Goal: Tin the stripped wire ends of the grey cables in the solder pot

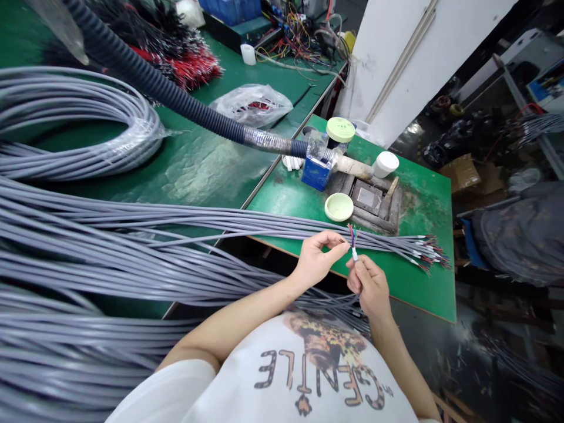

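Observation:
Pinched in the fingers of my right hand (pixel 369 283) is a cable end (pixel 355 254), upright, with a white sleeve and thin red, blue and green wires fanned out at its tip. My left hand (pixel 321 254) is beside those wires, thumb and forefinger pressed together at one of them; what exactly lies between the fingertips is too small to tell. Just beyond both hands, a bundle of grey cables (pixel 282 224) runs across the green table (pixel 432 296), its stripped ends (pixel 429 252) spread to the right.
A pale green lid (pixel 339 207), a soldering pot (pixel 369 197), a white jar (pixel 386 164) and a blue box (pixel 316 171) with a corrugated hose (pixel 176 94) stand behind the hands. Coiled grey cable (pixel 79 123) and more cables cover the left.

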`<state>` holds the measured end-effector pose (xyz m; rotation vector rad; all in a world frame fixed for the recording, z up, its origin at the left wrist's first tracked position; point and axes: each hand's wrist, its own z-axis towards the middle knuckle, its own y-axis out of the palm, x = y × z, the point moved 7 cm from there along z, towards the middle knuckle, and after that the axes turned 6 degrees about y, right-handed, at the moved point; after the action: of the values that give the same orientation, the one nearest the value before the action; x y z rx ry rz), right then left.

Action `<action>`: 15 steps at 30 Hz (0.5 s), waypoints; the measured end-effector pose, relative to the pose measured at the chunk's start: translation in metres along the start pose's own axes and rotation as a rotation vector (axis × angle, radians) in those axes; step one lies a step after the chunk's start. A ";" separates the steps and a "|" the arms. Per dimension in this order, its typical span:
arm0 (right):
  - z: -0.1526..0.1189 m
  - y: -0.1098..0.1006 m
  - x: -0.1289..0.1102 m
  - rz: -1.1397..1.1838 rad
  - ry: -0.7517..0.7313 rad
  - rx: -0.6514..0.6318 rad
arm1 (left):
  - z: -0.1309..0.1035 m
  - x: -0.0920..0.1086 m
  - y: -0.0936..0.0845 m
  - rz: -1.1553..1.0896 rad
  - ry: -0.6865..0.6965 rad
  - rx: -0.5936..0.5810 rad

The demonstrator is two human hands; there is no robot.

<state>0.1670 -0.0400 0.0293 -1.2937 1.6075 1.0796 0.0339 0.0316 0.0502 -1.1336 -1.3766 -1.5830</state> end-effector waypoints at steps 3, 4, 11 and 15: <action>0.003 0.001 -0.004 0.035 -0.001 -0.024 | -0.004 0.001 0.004 0.044 0.026 -0.014; 0.004 0.001 -0.006 0.018 -0.013 -0.029 | -0.005 0.001 0.006 0.041 0.023 -0.024; 0.009 -0.007 -0.025 -0.149 -0.171 0.128 | -0.010 -0.011 0.016 -0.083 -0.091 -0.079; 0.008 -0.011 -0.035 -0.207 -0.319 0.212 | -0.011 -0.017 0.020 -0.207 -0.179 -0.094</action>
<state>0.1843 -0.0233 0.0581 -1.0607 1.2813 0.9083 0.0563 0.0174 0.0402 -1.2466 -1.5937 -1.7421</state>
